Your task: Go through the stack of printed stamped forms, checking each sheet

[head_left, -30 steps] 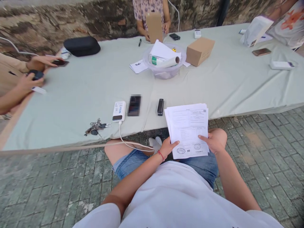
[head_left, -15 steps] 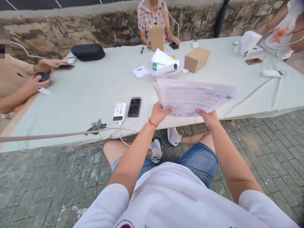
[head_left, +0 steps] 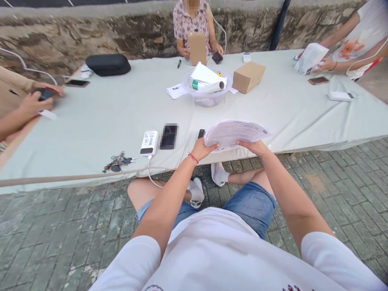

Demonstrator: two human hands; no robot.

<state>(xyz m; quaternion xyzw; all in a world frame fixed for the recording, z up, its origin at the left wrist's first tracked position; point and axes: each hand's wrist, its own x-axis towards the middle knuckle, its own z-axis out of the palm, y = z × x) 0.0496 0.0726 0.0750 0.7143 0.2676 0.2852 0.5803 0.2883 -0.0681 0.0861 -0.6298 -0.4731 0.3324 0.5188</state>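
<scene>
A stack of printed papers (head_left: pixel 235 133) is held between my two hands at the table's near edge, its far side curved and bent over. My left hand (head_left: pixel 203 148) grips the left corner, thumb on top. On the near right edge, my right hand (head_left: pixel 254 147) pinches the sheets with its thumb over the print; its other fingers are hidden underneath. Just beyond my left hand lies a small black object (head_left: pixel 201 133), partly covered. Left of it are a phone with a blurred screen (head_left: pixel 169 136) and a white power bank (head_left: pixel 149 143) with a cable plugged in.
Keys (head_left: pixel 119 162) lie near the front edge. A clear plastic bowl (head_left: pixel 207 99) with papers and a roll stands mid-table, beside a cardboard box (head_left: pixel 249 76). A black case (head_left: pixel 108 64) sits at the back left. Several other people sit around the table (head_left: pixel 100 109).
The papers have come down and bent into a curve, uncovering the bowl's front and the small black object. My hands are slightly closer together. The person at right has brought a hand to the white box.
</scene>
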